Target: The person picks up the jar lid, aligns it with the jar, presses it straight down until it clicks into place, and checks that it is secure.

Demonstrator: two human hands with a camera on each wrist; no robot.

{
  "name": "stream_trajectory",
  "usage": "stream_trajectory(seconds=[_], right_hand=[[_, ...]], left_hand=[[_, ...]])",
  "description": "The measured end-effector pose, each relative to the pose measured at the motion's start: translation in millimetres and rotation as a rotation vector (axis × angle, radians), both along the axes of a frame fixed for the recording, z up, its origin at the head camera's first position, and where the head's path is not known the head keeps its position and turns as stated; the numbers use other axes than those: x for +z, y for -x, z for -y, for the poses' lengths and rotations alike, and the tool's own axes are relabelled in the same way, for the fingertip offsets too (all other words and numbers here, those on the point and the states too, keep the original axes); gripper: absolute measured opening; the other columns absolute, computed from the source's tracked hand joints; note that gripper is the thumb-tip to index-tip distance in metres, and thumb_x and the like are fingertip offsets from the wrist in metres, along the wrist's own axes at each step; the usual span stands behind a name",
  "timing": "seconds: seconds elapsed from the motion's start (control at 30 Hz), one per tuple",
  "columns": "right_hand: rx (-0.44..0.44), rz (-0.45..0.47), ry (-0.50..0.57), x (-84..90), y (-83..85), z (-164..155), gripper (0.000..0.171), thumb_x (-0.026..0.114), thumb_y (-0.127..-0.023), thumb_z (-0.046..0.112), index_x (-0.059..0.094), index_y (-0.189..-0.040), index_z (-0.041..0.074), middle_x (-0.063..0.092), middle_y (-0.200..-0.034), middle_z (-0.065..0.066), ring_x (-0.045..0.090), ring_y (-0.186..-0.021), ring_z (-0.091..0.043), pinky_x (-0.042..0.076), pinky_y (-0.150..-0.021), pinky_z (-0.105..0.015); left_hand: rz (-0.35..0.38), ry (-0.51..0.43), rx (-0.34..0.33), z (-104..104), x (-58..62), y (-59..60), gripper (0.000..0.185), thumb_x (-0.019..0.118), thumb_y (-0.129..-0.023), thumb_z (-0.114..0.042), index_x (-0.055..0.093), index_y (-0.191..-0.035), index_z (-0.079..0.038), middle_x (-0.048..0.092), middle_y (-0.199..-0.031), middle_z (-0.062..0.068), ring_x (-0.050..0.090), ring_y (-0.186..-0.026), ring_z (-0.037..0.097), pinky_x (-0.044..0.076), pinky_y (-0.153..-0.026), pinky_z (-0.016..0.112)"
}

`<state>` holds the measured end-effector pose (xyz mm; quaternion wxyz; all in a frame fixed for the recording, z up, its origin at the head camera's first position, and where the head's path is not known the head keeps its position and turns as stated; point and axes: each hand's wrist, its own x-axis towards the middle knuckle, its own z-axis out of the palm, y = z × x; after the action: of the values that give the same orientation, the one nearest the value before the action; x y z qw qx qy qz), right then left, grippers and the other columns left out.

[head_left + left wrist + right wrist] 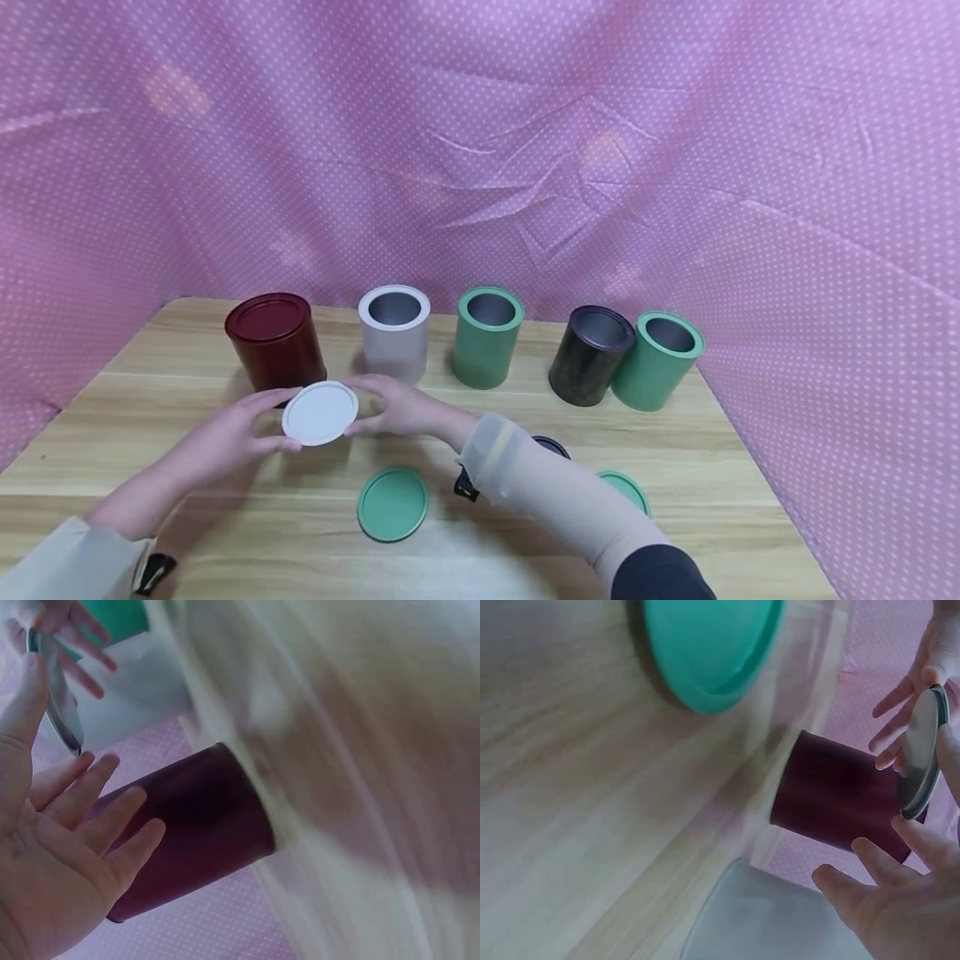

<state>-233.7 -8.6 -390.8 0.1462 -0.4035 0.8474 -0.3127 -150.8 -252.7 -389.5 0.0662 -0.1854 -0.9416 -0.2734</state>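
Note:
A white round lid (320,413) is held up over the table, its flat face tilted toward the head camera. My left hand (213,442) pinches it at the left rim between thumb and fingertips. From the opposite side, my right hand (408,408) grips the right rim, thumb below and fingers above. Both wrist views show the lid edge-on with the other fingers spread. Just behind the left hand stands a dark red can (277,358) with its top covered. An open white can (395,354) stands upright behind the right hand.
Right of the white can stand an open green can (487,350), a black can (585,367) and another green can (651,379). A green lid (393,504) lies in front. My right sleeve partly hides a black lid (553,445) and a second green lid (628,487).

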Motion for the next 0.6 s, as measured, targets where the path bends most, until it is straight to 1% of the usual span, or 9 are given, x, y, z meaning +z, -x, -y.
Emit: stream_trajectory(seconds=[0.17, 0.27, 0.4, 0.5, 0.6], right_hand=[[-0.010, -0.008, 0.030, 5.0, -0.9, -6.3, 0.072, 0.075, -0.085, 0.030, 0.043, -0.147, 0.015, 0.045, -0.150, -0.001, 0.036, -0.141, -0.014, 0.029, -0.116, -0.026], [-0.015, 0.013, 0.072, 9.1, -1.0, -11.4, 0.072, 0.075, -0.085, 0.027, 0.042, -0.147, 0.015, 0.044, -0.151, -0.004, 0.036, -0.142, -0.017, 0.029, -0.116, -0.028], [-0.008, 0.007, 0.128, 14.8, -0.5, -17.6, 0.071, 0.076, -0.085, 0.024, 0.042, -0.147, 0.012, 0.045, -0.149, -0.007, 0.038, -0.141, -0.019, 0.030, -0.115, -0.028], [-0.015, 0.017, 0.146, 18.5, 0.1, -21.8, 0.071, 0.075, -0.085, 0.023, 0.042, -0.147, 0.013, 0.045, -0.149, -0.006, 0.038, -0.141, -0.018, 0.031, -0.115, -0.029], [-0.027, 0.045, 0.159, 21.7, 0.6, -25.6, 0.071, 0.075, -0.086, 0.023, 0.040, -0.148, 0.016, 0.044, -0.150, -0.005, 0.036, -0.141, -0.016, 0.032, -0.115, -0.031]], left_hand=[[0.011, -0.034, 0.015, -3.8, 6.6, 1.9, 0.072, 0.082, -0.074, -0.029, 0.054, -0.132, 0.002, 0.058, -0.128, 0.028, 0.053, -0.118, 0.048, 0.043, -0.093, 0.065], [0.019, -0.058, 0.016, -6.9, 9.6, 3.7, 0.072, 0.082, -0.074, -0.029, 0.054, -0.133, 0.001, 0.058, -0.129, 0.027, 0.052, -0.119, 0.047, 0.043, -0.093, 0.065], [0.016, -0.097, 0.006, -12.0, 13.9, 5.5, 0.072, 0.082, -0.075, -0.025, 0.053, -0.134, 0.002, 0.058, -0.129, 0.026, 0.052, -0.120, 0.046, 0.042, -0.095, 0.064], [0.010, -0.128, -0.001, -16.2, 18.6, 7.8, 0.072, 0.082, -0.074, -0.022, 0.052, -0.134, 0.004, 0.058, -0.129, 0.027, 0.052, -0.120, 0.045, 0.041, -0.095, 0.063], [0.015, -0.147, 0.003, -19.8, 23.5, 9.6, 0.072, 0.082, -0.075, -0.021, 0.051, -0.135, 0.004, 0.058, -0.130, 0.026, 0.052, -0.121, 0.044, 0.041, -0.097, 0.062]])
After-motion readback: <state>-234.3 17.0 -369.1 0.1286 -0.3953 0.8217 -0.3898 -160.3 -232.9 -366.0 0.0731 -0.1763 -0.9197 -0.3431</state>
